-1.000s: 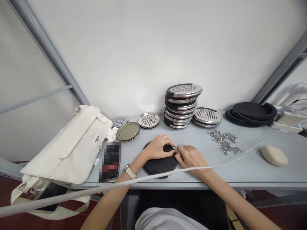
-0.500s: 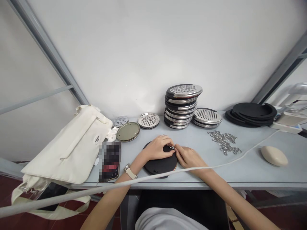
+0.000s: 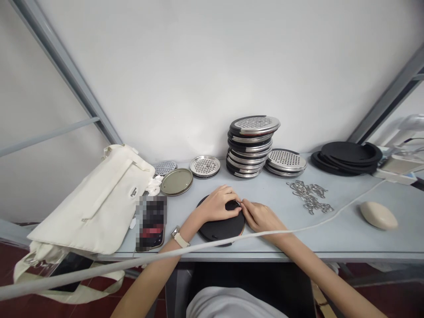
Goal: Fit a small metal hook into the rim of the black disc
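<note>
Shifted slightly leftward, the right hand (image 3: 261, 216) pinches a metal piece (image 3: 238, 203); left hand (image 3: 220, 204) curls over black disc (image 3: 220, 230), grip unclear.

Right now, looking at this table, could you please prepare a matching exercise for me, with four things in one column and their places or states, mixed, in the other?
Column one
1. Black disc
2. Metal clips
3. Wristwatch
4. Cream oval object

Column two
A. To the right of the metal clips
B. Partly covered by the left hand
C. Lying in a loose pile
D. Strapped around a wrist

Right pairs: 1-B, 2-C, 3-D, 4-A.
</note>
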A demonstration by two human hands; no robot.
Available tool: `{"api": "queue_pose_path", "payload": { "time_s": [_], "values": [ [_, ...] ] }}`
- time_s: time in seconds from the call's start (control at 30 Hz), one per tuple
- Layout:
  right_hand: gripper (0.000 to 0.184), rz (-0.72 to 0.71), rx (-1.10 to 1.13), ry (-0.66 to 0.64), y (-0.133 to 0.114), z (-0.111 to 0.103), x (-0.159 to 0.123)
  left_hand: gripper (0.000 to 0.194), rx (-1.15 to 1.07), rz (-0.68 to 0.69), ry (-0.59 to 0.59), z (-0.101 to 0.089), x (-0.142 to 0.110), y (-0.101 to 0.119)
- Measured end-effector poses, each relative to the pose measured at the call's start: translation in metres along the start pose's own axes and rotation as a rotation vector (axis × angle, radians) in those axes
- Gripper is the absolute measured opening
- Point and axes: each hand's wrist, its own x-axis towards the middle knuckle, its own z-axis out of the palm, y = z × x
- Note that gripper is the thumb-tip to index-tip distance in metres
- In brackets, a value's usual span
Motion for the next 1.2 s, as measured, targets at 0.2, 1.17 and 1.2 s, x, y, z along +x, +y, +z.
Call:
{"api": "queue_pose_path", "payload": {
  "time_s": [0.2, 1.17, 1.2],
  "values": [
    [0.027, 0.03, 0.017, 0.011, -0.0005, -0.0012, -0.0002, 0.015, -0.046, -0.028, 0.002, 0.0003, -0.0005, 0.0],
    [0.025, -0.013, -0.149, 0.153, -0.0013, 0.0009, 0.0011, 0.02, -0.341, -0.071, -0.043, 0.0027, 0.0022, -0.0035],
    [0.025, -0.025, -0.164, 0.167, -0.0009, 0.0018, 0.001, 0.019, -0.342, -0.069, -0.043, 0.0027, 0.0023, -0.0033]
  ]
}}
